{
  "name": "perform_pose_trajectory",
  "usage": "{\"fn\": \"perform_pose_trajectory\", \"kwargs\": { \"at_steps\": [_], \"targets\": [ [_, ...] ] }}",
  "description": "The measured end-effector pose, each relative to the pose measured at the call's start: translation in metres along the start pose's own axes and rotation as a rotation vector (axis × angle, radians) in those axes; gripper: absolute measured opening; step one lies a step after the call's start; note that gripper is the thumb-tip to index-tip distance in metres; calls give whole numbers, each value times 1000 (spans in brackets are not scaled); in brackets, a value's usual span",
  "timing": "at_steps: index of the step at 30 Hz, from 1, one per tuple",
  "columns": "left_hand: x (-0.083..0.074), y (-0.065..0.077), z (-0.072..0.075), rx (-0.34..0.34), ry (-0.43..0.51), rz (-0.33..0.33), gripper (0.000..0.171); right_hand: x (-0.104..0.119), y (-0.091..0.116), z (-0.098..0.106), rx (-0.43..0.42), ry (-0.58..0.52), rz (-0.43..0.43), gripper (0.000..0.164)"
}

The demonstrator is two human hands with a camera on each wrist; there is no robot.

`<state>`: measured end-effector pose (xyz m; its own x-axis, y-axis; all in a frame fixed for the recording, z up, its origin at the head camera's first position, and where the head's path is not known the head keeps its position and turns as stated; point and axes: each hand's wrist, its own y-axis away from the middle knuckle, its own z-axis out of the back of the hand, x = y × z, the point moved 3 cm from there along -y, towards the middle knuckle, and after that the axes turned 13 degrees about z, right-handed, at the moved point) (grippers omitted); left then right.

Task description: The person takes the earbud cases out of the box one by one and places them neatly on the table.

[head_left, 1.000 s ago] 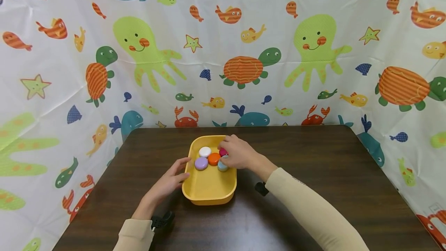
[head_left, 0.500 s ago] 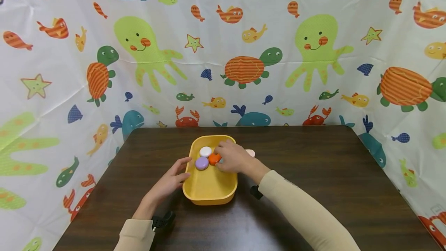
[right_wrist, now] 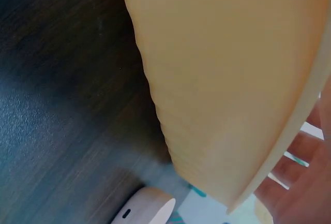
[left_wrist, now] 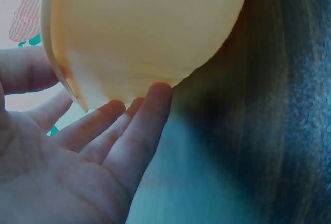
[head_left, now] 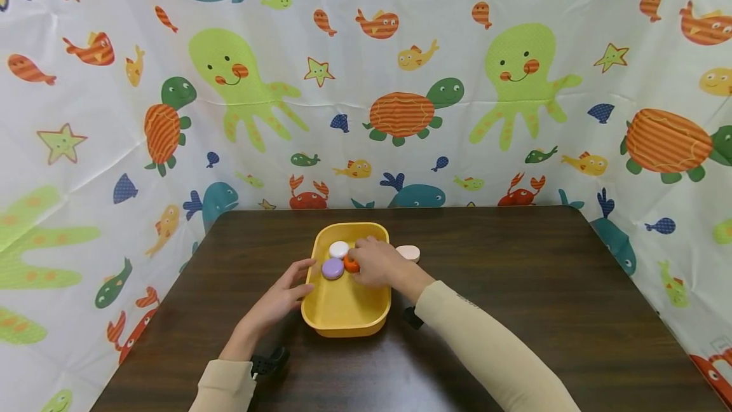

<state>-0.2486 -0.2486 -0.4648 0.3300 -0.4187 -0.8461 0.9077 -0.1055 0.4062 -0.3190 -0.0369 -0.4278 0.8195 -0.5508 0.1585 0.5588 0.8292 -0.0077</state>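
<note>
The yellow tray (head_left: 343, 310) stands on the dark table, holding several small round discs at its far end. My left hand (head_left: 280, 294) holds its left rim; in the left wrist view several fingers (left_wrist: 147, 123) press the outer wall. Inside the tray, my right hand (head_left: 376, 264) has finger and thumb on either side of an orange disc (head_left: 351, 264). Beside that disc lie a purple disc (head_left: 333, 268) and a white disc (head_left: 338, 250). The right hand covers the spot of the crimson and pale blue discs. Its fingertips are hidden by the tray wall in the right wrist view.
A pale pink rounded object (head_left: 408, 253) stands right of the tray; the right wrist view shows a dark slot on its side. The dark wooden table (head_left: 515, 272) reaches to a hanging sheet (head_left: 446, 170) printed with sea animals.
My right hand has shifted left within the tray, from the pale blue and crimson discs to the orange one. The pale pink object has come into sight behind it. My left hand stays put.
</note>
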Motion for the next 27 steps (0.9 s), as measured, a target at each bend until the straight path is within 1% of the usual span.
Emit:
{"fn": "perform_pose_trajectory", "kwargs": {
  "at_steps": [6,10,15,21,27],
  "targets": [
    [1,-1,-1,3,0,-7,55,2,-4,-6,40,12,-17,36],
    [1,0,-1,7,-4,-16,56,4,-4,-10,56,-14,-38,37],
    [1,1,-1,2,6,-10,55,5,-5,-14,71,-35,-54,36],
    [0,3,1,14,3,-22,56,6,-7,-16,85,-19,-55,34],
    [-1,4,1,19,9,-20,56,8,-7,-14,101,-41,-59,32]
  ]
}}
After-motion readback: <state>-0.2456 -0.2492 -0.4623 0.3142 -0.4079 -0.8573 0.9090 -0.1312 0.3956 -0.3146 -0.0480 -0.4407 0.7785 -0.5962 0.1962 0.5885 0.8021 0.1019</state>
